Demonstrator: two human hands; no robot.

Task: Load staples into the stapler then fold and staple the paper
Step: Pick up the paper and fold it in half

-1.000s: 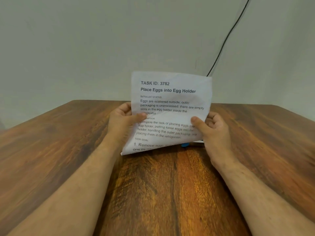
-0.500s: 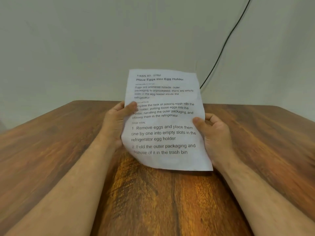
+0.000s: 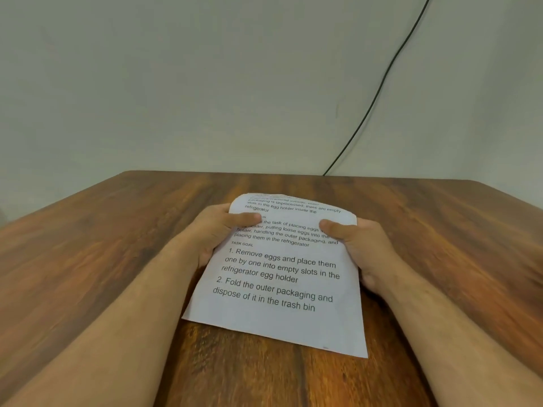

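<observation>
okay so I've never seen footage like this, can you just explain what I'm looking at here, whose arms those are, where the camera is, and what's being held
There is no machine here: a person is working with two bare hands, and the one camera is worn on their head, looking forward and down. That is why both forearms reach in from the bottom of the picture.

The surface is a brown wooden table against a pale wall, with a thin black cable running down the wall to the table's far edge.

Both hands hold one printed sheet of paper. The left hand grips its left edge and the right hand its right edge, thumbs on top of the print. The sheet's near end lies low towards the table, and its far end curves over, away from the camera.

No stapler or staples can be seen in this picture.
</observation>
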